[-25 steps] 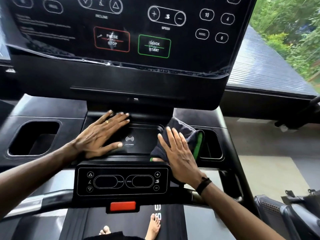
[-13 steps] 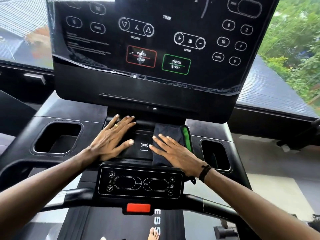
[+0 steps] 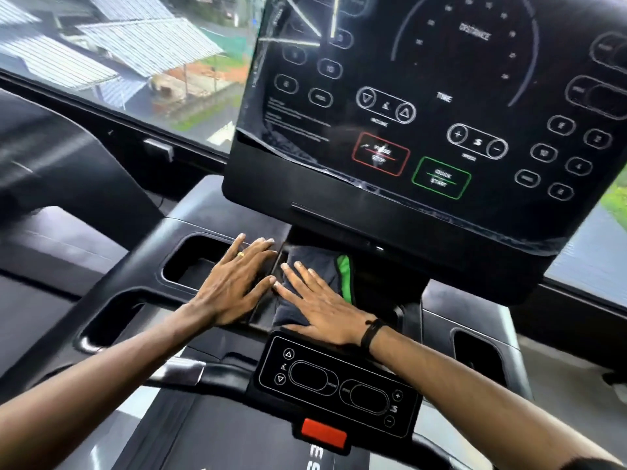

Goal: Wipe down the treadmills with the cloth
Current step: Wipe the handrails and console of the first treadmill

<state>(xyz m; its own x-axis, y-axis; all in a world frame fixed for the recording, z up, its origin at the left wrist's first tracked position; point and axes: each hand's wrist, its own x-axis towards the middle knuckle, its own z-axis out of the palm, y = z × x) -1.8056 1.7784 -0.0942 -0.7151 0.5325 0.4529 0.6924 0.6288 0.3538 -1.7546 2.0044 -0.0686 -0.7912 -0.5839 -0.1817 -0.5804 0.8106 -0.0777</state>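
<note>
A black treadmill console (image 3: pixel 424 212) fills the view, its big touch panel tilted above a flat centre tray. On that tray lies a dark cloth (image 3: pixel 314 266) with a green edge. My right hand (image 3: pixel 322 307) presses flat on the cloth, fingers spread and pointing up-left. My left hand (image 3: pixel 234 286) lies flat on the tray's left side beside the cloth, palm down, holding nothing, a ring on one finger. Thumb and fingertips of both hands nearly touch.
A cup-holder recess (image 3: pixel 196 262) sits left of my left hand and another (image 3: pixel 475 351) at the right. Below the hands is a small control pad (image 3: pixel 339 385) with a red stop key (image 3: pixel 324 432). A second treadmill's frame (image 3: pixel 68 171) stands at the left, windows behind.
My right hand has slid the cloth leftward across the tray, towards my left hand. My left hand has shifted to the tray's left edge. My head has turned left and up.
</note>
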